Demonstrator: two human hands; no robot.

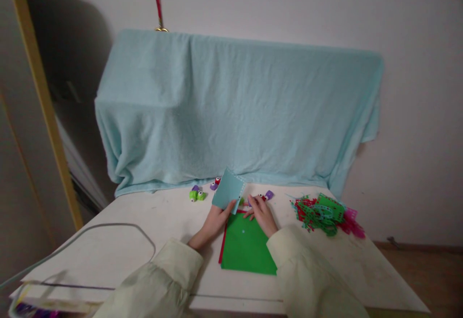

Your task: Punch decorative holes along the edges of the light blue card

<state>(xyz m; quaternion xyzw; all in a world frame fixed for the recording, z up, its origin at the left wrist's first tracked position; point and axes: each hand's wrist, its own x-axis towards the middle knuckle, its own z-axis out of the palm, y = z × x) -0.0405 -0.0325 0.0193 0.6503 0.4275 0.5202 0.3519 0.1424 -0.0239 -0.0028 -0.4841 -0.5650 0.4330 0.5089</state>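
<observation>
My left hand (217,219) grips a light blue sheet of paper (228,189) by its lower edge, thumb on top. Small holes run along the paper's right side. Just right of it is my right hand (263,214), its fingers stretched out and apart, with nothing visible in them. Below both hands lies a green sheet of paper (249,248) with a red sheet (222,248) showing under its left edge. Behind the right fingers sits a small red and purple punch-like piece with eyes (268,195), partly hidden.
More small pieces with eyes, green and purple (197,194) and red and purple (215,183), stand at the table's back. A tangled heap of punched paper scraps (321,214) lies right. A grey cable (108,224) curves over the left. A light blue cloth (246,111) hangs behind.
</observation>
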